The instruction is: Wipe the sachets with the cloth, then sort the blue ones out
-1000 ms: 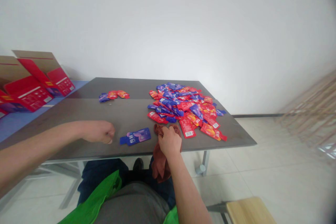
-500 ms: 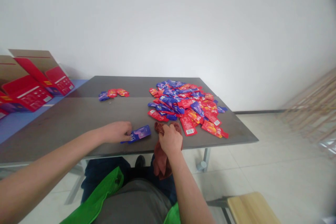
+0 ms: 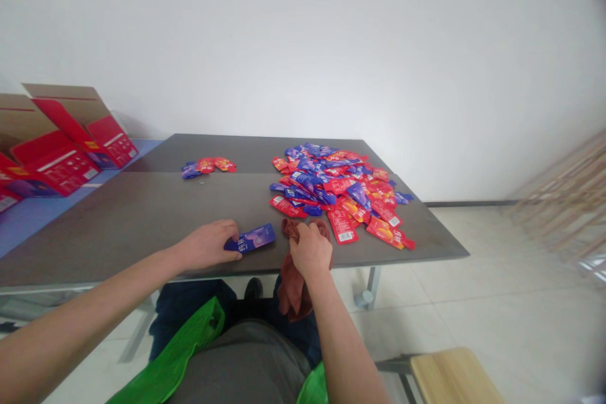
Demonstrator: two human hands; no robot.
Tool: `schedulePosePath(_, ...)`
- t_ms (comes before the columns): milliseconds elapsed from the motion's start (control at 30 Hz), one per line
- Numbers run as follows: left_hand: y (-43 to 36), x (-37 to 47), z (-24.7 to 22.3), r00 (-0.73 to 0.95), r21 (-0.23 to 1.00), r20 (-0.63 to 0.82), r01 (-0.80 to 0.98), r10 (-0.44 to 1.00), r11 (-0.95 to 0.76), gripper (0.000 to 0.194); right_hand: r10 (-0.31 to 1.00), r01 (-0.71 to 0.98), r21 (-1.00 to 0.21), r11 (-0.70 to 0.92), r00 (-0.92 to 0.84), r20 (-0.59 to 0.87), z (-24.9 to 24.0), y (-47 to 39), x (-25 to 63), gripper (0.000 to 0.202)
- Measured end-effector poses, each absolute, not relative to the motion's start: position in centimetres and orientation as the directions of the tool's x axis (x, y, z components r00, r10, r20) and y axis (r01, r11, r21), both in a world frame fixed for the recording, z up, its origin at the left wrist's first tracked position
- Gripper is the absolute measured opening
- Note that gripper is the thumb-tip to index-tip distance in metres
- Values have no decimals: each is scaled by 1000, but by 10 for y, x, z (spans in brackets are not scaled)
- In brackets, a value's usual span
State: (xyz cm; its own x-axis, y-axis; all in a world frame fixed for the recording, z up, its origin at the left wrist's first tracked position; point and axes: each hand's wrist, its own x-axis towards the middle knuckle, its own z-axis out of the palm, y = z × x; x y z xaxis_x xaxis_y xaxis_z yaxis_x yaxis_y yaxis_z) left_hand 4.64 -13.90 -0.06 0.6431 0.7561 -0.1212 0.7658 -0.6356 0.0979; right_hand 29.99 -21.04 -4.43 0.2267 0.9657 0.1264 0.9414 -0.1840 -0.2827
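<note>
My left hand (image 3: 216,244) is closed on the left end of a purple pouch (image 3: 258,237), which lies flat near the table's front edge. To its right, my right hand (image 3: 311,250) grips a reddish-brown cloth (image 3: 294,290); part of the cloth is bunched on the table and the rest hangs over the edge. Just beyond my right hand spreads a heap of red and purple pouches (image 3: 338,186). A smaller group of red and purple pouches (image 3: 206,166) lies farther back on the left.
The dark table (image 3: 142,221) stands against a white wall. Open red cardboard boxes (image 3: 61,164) sit on a blue surface (image 3: 101,184) at the left. A wooden stool (image 3: 454,372) is on the floor at lower right.
My left hand has shifted its fingers on the purple pouch, now with the thumb along its near edge. The right hand keeps its grip on the cloth. The view has moved slightly.
</note>
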Motion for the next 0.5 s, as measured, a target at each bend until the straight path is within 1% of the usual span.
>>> schedulePosePath(133, -120, 42, 4, 686, 127, -145, 727, 713, -674, 21, 963, 939, -294, -178, 228, 145, -45, -211, 300, 15)
schedulePosePath(233, -106, 39, 2, 737, 190, -185, 676, 650, -712, 29, 961, 940, -290, -180, 232, 153, -46, -211, 300, 13)
schedulePosePath(300, -101, 40, -2, 750, 222, -176, 661, 637, -717, 33, 961, 940, -286, -186, 235, 148, -47, -211, 300, 13)
schedulePosePath(367, -100, 41, -5, 740, 219, -141, 671, 658, -708, 33, 962, 940, -284, -188, 235, 140, -47, -211, 300, 14)
schedulePosePath(433, -102, 43, -5, 730, 190, -126, 682, 672, -706, 34, 963, 941, -281, -188, 233, 137, -47, -211, 300, 14)
schedulePosePath(500, -103, 44, 1, 750, 182, -178, 662, 637, -727, 34, 963, 942, -279, -187, 232, 138, -47, -211, 300, 14)
